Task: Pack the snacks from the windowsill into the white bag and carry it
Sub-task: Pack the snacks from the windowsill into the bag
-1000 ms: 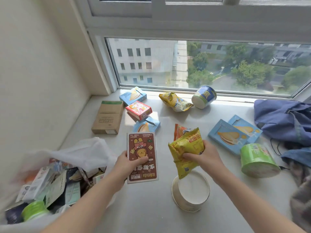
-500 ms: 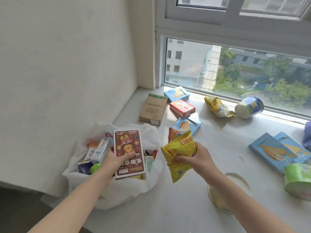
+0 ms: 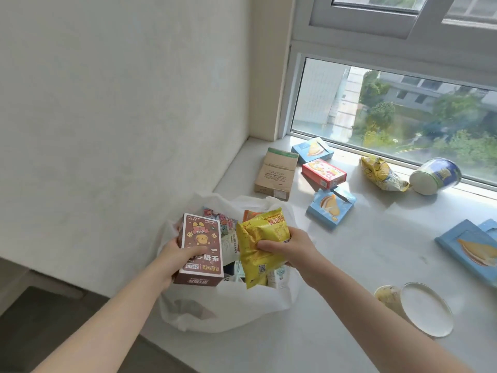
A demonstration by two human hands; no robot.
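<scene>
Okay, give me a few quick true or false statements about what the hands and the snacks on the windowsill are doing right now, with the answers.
1. The left hand holds the brown box above the white bag. True.
2. The right hand is empty. False: it grips the yellow packet.
3. The red box is inside the white bag. False: it lies on the windowsill.
4. The blue cup lies on its side near the window. True.
</scene>
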